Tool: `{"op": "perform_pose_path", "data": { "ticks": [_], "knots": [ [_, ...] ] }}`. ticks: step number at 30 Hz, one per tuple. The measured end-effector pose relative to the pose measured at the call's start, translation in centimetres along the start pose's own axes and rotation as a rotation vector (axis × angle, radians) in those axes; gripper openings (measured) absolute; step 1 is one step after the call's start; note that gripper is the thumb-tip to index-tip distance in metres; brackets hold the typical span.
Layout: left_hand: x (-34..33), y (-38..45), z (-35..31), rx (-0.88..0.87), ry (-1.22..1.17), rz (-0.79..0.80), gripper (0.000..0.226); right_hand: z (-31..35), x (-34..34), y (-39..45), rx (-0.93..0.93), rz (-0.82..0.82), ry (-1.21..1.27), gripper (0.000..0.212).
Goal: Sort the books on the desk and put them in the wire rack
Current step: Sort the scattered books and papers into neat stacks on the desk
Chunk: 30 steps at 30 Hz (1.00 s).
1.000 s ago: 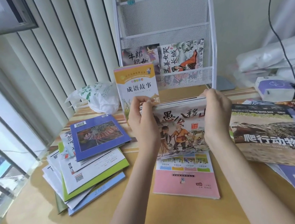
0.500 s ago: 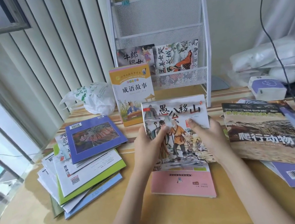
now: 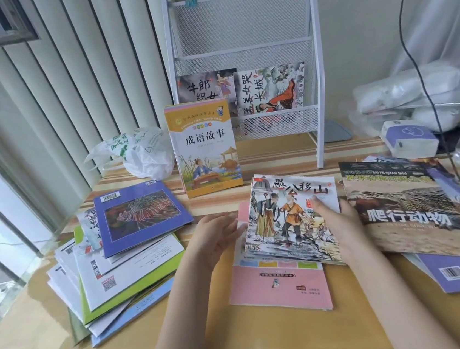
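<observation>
Compared with half a second earlier, the illustrated book [image 3: 291,219] now sits lower and further right, its right edge close to the reptile book [image 3: 415,204]. The left hand [image 3: 216,239] has come off the cover; its fingers are straight and relaxed, fingertips at the book's left edge, gripping nothing. The right hand [image 3: 340,225] holds the book's right side, thumb on the cover, fingers hidden beneath, so a pinch grip is judged likely but not fully visible. The book is tilted, raised above the pink book [image 3: 279,286], which lies flat on the desk [image 3: 242,342].

Materials: the held book is a thin, glossy paperback with a painted scene of two robed figures. The pink book is matte and soft-covered. The reptile book is larger, glossy, with a scaly photograph. The wire rack [image 3: 241,29] is white-coated metal tube with fine mesh panels; two thin picture books [image 3: 270,89] stand in its bottom tier. A yellow-topped storybook [image 3: 205,148] stands upright just before the rack. A fanned stack of flat booklets [image 3: 113,268] lies at the left, topped by a purple-covered one [image 3: 141,213]. A crumpled plastic bag [image 3: 140,153] sits behind it. The desk surface is smooth, yellow wood-toned.
</observation>
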State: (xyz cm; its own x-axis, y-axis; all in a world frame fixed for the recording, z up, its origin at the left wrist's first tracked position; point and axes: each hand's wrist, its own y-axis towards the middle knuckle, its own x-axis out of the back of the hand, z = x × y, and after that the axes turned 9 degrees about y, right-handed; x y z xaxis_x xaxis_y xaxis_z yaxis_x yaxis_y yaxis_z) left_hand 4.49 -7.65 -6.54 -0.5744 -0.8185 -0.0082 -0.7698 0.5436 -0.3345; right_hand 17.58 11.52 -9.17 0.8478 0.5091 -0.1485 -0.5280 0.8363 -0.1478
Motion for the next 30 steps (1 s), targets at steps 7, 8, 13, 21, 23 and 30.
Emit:
{"op": "perform_pose_path", "data": {
  "ticks": [7, 8, 13, 21, 23, 30],
  "knots": [
    [-1.5, 0.7, -0.7, -0.018, 0.210, 0.076, 0.041, 0.3, 0.2, -0.2, -0.006, 0.047, 0.084, 0.036],
    [-2.0, 0.7, -0.4, -0.020, 0.213, 0.064, 0.030, 0.2, 0.3, -0.1, -0.009, 0.052, 0.088, 0.036],
    [-2.8, 0.8, -0.4, -0.052, 0.180, -0.173, 0.014, 0.1, 0.1, -0.2, -0.005, 0.058, 0.061, 0.032],
    [1.9, -0.8, -4.6, -0.498, 0.184, -0.796, 0.012, -1.2, -0.4, 0.3, 0.051, 0.076, -0.226, 0.050],
    [1.5, -1.5, -4.6, -0.650, 0.232, -0.904, 0.012, -1.3, -0.6, 0.1, 0.086, 0.047, -0.279, 0.056],
    [-0.9, -3.1, -5.7, -1.219, 0.326, -1.163, 0.023, -0.7, -1.1, -1.1, 0.152, -0.005, -0.400, 0.054]
  ]
}}
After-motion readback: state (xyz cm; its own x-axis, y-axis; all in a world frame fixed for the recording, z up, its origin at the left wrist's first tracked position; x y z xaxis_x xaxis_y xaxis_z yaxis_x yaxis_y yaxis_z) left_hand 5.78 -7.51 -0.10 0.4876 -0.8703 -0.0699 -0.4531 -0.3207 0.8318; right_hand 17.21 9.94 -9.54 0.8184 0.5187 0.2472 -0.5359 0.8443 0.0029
